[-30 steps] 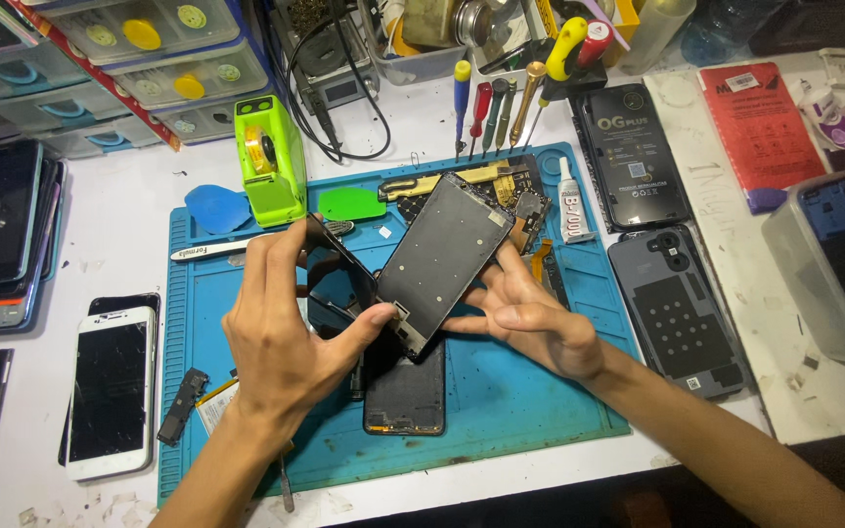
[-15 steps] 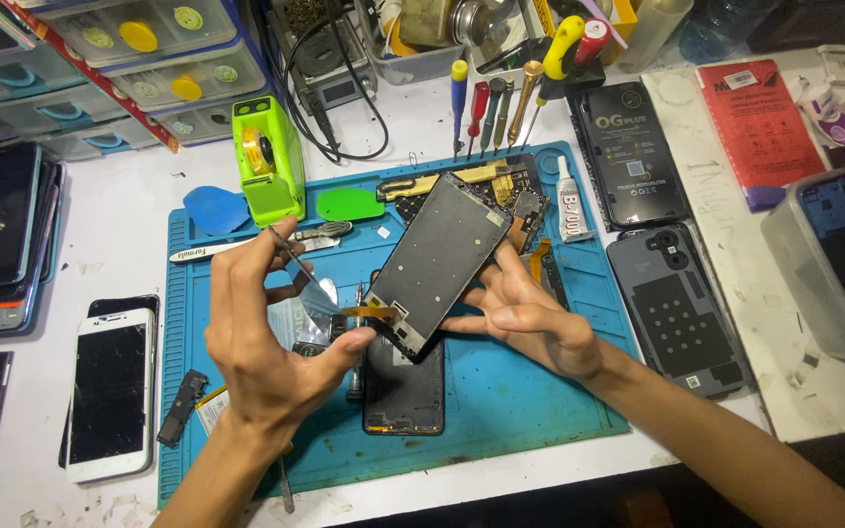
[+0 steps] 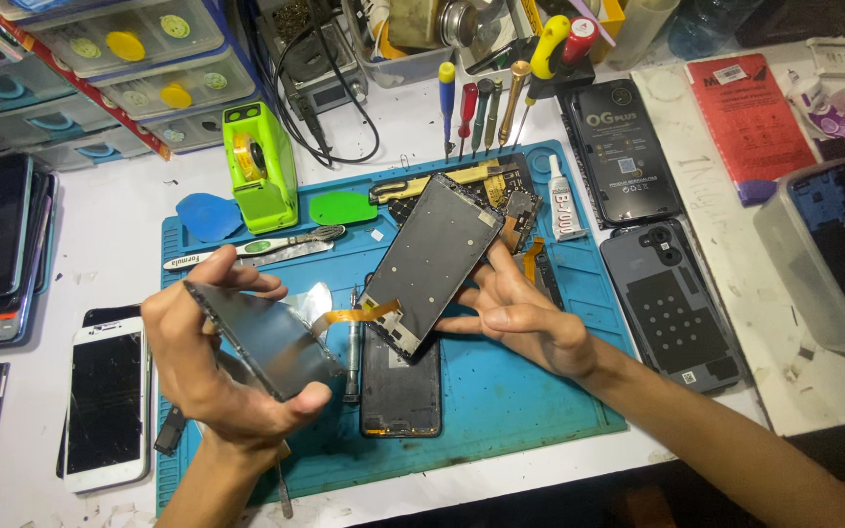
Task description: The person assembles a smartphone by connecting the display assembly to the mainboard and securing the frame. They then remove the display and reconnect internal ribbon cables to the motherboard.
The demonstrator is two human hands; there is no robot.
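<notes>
You have two hands in view, your left hand (image 3: pixel 212 367) and your right hand (image 3: pixel 525 318), each holding one dark panel: a screen panel (image 3: pixel 266 340) on the left and a phone frame (image 3: pixel 437 262) on the right. Far from you stand four screwdrivers (image 3: pixel 476 112) in a row, with two pry picks near them, one blue pick (image 3: pixel 209 216) and one green pick (image 3: pixel 342 207). At the left edge lies one white phone (image 3: pixel 108 403), and on the right two back covers (image 3: pixel 672 308).
</notes>
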